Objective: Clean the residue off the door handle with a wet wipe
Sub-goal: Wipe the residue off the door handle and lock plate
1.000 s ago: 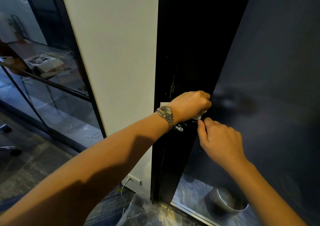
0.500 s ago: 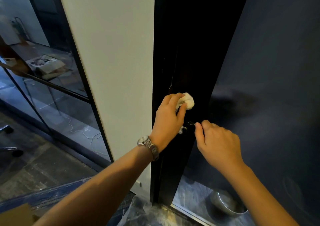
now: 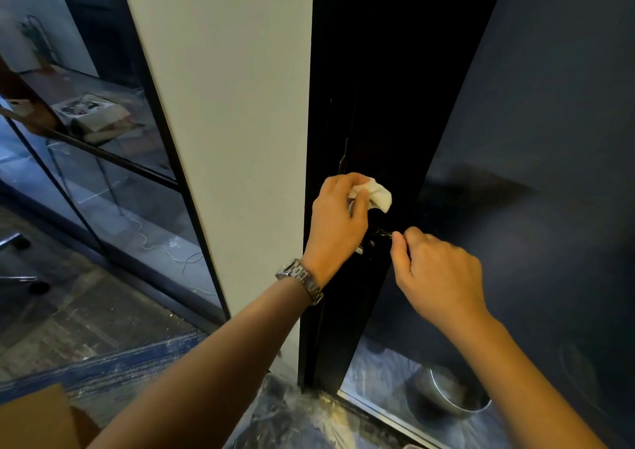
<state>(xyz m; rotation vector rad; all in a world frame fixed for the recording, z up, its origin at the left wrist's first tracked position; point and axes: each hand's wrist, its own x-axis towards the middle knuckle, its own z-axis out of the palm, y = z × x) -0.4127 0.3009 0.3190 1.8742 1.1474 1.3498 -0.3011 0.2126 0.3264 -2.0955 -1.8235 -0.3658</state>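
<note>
The crumpled white wet wipe (image 3: 372,197) is bunched into a small wad, pinched in the fingers of the left hand (image 3: 338,221) against the dark door edge, just above the handle. The small dark metal door handle (image 3: 378,233) shows only as a few glints between the two hands, its shape too dim to tell; the right hand (image 3: 436,273) touches its right end with curled fingertips.

Stood before the door (image 3: 532,139), wall (image 3: 223,104) to its left. Left hand (image 3: 338,223) with wipe (image 3: 376,197) just above the handle (image 3: 376,233); right hand (image 3: 438,276) right of it, bowl (image 3: 446,397) below on the floor.
</note>
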